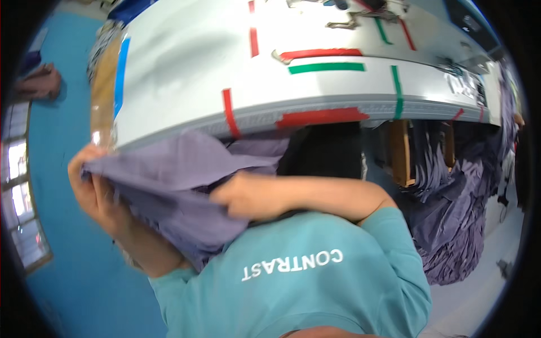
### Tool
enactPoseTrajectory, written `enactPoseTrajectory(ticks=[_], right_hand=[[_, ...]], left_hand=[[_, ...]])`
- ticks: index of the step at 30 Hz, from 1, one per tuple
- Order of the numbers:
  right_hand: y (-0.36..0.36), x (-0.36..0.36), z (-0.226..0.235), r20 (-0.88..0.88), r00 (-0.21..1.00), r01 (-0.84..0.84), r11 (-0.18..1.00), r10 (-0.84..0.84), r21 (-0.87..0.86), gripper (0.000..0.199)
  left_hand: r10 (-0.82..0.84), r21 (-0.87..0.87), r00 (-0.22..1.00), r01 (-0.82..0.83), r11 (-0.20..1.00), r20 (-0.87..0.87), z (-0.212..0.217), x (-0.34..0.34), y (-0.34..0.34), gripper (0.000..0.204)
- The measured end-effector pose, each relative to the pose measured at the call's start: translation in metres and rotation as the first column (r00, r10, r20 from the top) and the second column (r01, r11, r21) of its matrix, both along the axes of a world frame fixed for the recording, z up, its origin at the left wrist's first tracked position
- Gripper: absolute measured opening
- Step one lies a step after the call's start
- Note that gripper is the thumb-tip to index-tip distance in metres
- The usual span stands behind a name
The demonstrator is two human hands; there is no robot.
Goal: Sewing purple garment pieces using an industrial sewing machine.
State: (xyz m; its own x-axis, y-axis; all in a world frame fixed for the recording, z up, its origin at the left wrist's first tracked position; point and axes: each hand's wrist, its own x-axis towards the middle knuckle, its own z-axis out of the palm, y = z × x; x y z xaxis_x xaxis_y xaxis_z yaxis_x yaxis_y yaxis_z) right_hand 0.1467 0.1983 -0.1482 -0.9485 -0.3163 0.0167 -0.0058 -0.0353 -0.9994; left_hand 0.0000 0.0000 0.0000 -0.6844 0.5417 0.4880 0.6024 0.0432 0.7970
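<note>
A piece of purple cloth [169, 163] is stretched in front of my body, just below the near edge of the worktable. My left hand [93, 183] pinches its left corner, thumb and fingers closed on it. At the cloth's right part is my right hand [248, 195], curled and blurred by motion. Its fingertips are partly hidden in the folds, and it appears to grip the cloth. The lower part of the cloth hangs in loose folds towards my teal shirt.
The white worktable [186, 67] carries red and green tape marks, with small metal parts [355, 22] at its far side. Under the table at right stands a wooden frame [401, 152] beside a heap of purple cloth [451, 225]. The floor [73, 225] at left is blue.
</note>
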Motion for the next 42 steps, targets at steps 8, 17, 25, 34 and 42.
enactPoseTrajectory(ticks=[8,17,25,34,42], right_hand=[[-0.002,0.021,-0.007,-0.536,0.768,0.545,0.798,-0.351,0.259,0.027],[0.019,0.006,0.034,-0.589,0.752,0.431,0.897,-0.296,0.101,0.021],[0.062,0.061,0.020,-0.159,0.919,0.377,0.923,-0.361,0.083,0.050],[0.190,0.061,0.057,0.074,0.629,0.744,0.627,-0.774,0.231,0.038],[0.235,-0.010,0.070,0.249,0.676,0.728,0.681,-0.694,-0.078,0.048]], left_hand=[[-0.041,0.014,0.995,0.043,0.999,-0.090,0.009,0.016,0.021,0.014],[0.176,-0.121,0.892,-0.247,0.961,-0.416,0.044,-0.026,-0.004,0.016],[-0.152,-0.354,0.941,0.037,0.934,-0.302,-0.013,-0.060,0.205,0.019],[-0.499,-0.568,0.866,0.402,0.718,-0.017,-0.123,-0.033,0.275,0.015],[-0.577,-0.612,0.813,0.419,0.671,-0.076,-0.125,-0.043,0.285,0.016]])
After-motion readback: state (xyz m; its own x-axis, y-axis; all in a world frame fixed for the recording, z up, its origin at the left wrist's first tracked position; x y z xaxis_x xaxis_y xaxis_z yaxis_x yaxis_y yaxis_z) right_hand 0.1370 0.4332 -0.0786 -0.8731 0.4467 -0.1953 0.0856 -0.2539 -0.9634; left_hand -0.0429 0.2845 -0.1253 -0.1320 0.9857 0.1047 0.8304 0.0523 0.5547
